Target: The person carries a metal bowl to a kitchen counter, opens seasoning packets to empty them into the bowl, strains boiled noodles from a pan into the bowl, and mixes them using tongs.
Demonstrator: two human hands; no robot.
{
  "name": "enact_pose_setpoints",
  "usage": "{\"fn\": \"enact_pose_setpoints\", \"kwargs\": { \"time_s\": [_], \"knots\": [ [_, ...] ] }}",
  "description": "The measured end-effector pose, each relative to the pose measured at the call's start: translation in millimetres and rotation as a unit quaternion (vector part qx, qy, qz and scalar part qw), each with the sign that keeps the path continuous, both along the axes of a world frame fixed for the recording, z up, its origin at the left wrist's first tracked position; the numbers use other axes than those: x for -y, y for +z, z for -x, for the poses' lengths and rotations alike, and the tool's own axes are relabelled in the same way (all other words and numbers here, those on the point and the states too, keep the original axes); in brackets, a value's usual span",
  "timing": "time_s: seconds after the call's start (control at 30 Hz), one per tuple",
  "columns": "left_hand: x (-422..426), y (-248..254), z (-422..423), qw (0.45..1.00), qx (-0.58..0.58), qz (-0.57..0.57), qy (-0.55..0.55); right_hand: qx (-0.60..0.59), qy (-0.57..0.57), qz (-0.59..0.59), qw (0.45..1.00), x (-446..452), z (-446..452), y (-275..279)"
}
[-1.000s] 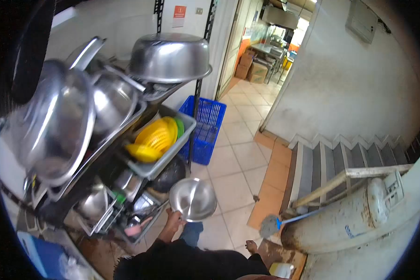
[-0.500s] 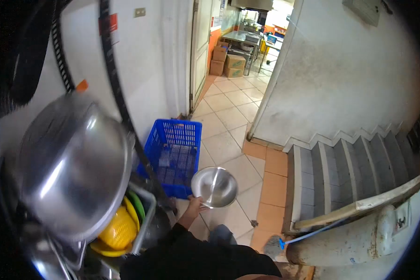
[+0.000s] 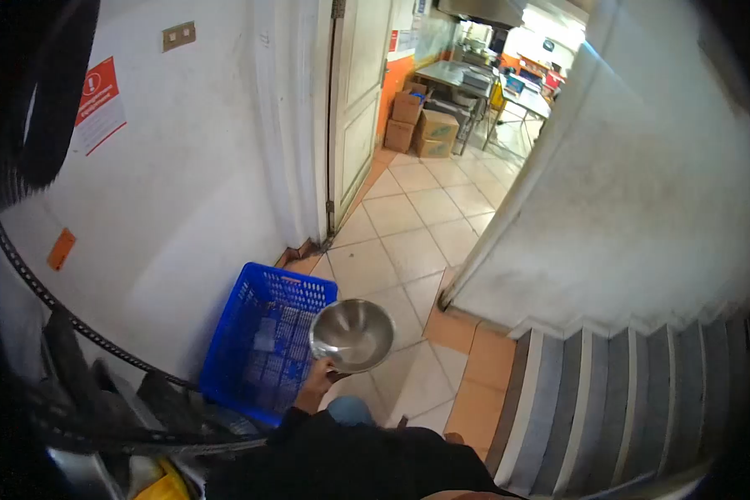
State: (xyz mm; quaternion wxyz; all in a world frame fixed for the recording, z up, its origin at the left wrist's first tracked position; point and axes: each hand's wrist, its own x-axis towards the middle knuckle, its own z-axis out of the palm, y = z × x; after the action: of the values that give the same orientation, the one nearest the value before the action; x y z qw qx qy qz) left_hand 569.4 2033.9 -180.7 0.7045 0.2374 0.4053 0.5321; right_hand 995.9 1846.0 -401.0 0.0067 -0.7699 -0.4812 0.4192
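Bowl [image 3: 352, 335]: metal, round, its hollow side facing up towards the wearer; being round, it shows no long axis.
Bowl from left hand [image 3: 318, 377]: beyond it and slightly to the right, the hand meeting the rim at the bowl's near left part.
Left hand's hold: closed on the rim, opened no wider than the rim needs; the placing of each finger is too small to tell.
Nearer hand: the left, already touching the bowl.
Right hand: not clear enough to make out by the dark clothing [image 3: 367, 462]; whether it is open or holds anything, I cannot tell.
Crate [image 3: 225, 333]: blue, open-topped, with slotted walls, just left of the bowl; the bowl overlaps its right edge in view, below the far right corner. Whether they touch, I cannot tell.
Knee [image 3: 350, 410]: in blue cloth, just below the bowl in view.
Floor [image 3: 394, 262]: pale tiles under the crate and running through the doorway, with an orange border [image 3: 481, 358] to the right.
Stairs [image 3: 587, 400]: to the right of that border, well apart from the bowl.
Door [image 3: 361, 100]: beyond the crate's far edge, open, with cardboard boxes [image 3: 436, 133] past it.
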Motion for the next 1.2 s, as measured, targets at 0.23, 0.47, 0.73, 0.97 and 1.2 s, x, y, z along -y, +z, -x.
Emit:
{"fn": "enact_pose_setpoints", "kwargs": {
  "time_s": [0.23,0.47,0.73,0.97,1.2],
  "knots": [
    [-185,-29,-15,0.979,0.039,0.145,0.138,-0.001,-0.04,-0.229,0.973,-301,-43,53],
    [-428,-64,-50,0.96,0.149,0.21,0.112,-0.021,-0.058,-0.1,0.993,-423,-33,15],
    [-714,-28,-130,0.973,0.125,0.189,0.028,-0.024,-0.193,-0.018,0.981,-612,-67,18],
    [-881,-36,-224,0.929,0.081,0.339,0.123,-0.044,-0.215,-0.025,0.975,-830,-153,-12],
    [-1047,-61,-296,0.906,0.135,0.383,0.118,-0.078,-0.147,-0.154,0.974,-1120,-235,73]
  ]
}}
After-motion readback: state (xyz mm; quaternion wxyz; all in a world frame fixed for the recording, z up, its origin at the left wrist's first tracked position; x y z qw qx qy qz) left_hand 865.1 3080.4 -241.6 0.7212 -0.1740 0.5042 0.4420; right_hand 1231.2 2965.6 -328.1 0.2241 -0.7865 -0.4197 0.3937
